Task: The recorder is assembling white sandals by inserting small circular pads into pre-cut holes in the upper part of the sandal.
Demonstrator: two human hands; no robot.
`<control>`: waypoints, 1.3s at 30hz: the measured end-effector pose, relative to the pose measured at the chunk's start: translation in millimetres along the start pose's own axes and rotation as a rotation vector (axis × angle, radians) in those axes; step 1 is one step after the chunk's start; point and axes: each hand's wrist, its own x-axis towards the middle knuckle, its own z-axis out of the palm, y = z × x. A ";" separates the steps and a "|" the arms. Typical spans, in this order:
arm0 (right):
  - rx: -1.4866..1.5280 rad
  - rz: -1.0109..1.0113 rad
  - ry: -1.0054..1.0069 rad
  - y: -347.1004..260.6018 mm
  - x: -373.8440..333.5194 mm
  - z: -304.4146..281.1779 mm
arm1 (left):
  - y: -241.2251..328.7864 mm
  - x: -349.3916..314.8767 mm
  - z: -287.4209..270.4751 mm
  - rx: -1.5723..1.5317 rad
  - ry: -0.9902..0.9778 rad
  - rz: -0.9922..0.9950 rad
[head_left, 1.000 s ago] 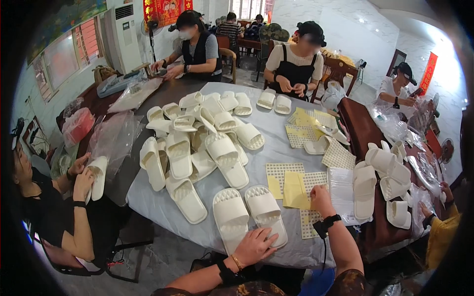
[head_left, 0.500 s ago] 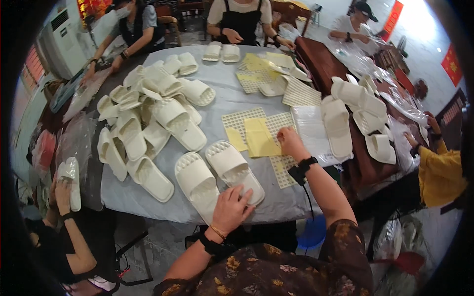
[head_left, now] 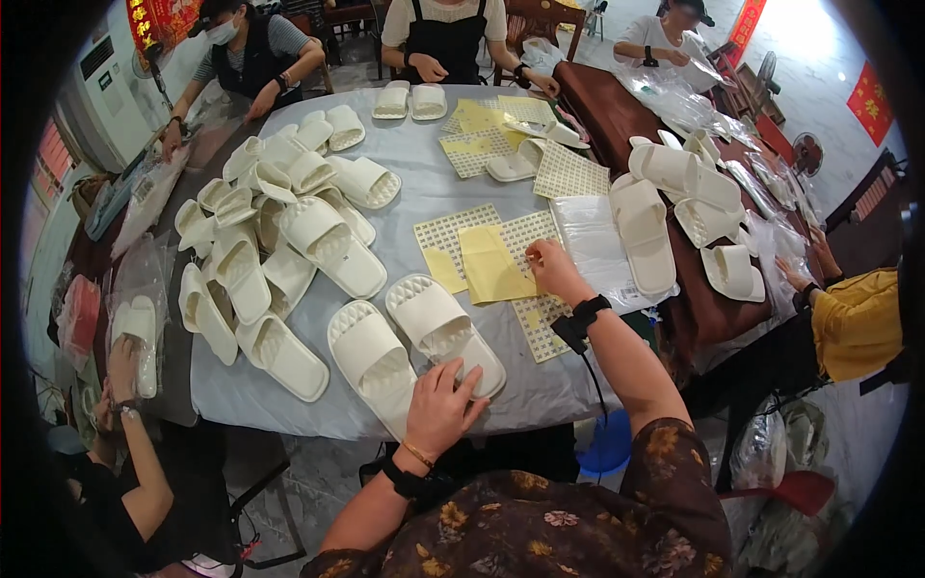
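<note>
A pair of cream slippers lies in front of me, the left slipper (head_left: 374, 356) slightly nearer than the right slipper (head_left: 438, 323). My left hand (head_left: 443, 409) rests across their heel ends, fingers spread and lying on the soles. Farther right, my right hand (head_left: 557, 270) is over a sheet of small printed stickers (head_left: 530, 236), thumb and fingertips pinched together. Whatever is between those fingertips is too small to make out. Beside that hand a yellow backing paper (head_left: 493, 265) partly covers the sticker sheets.
To the left lies a heap of cream slippers (head_left: 279, 231). More sticker sheets (head_left: 573, 171) and a clear plastic bag (head_left: 590, 241) lie to the right, near slippers on a brown surface (head_left: 689, 313). Several co-workers sit around; a hand (head_left: 125, 366) at left holds bagged slippers.
The whole view has shifted slightly. My left hand stays on the slippers and my right hand stays at the sticker sheet. At the left, a co-worker's bagged slippers have turned.
</note>
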 end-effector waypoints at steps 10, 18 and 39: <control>0.001 0.035 0.031 -7.6 3.1 0.2 | -4.2 0.6 1.8 0.034 0.000 0.019; -0.031 0.027 0.014 -2.2 2.6 3.6 | -4.8 -1.3 4.9 0.040 0.037 0.022; -0.062 0.011 0.027 1.2 6.1 7.0 | -6.0 -3.8 4.4 0.042 0.020 0.018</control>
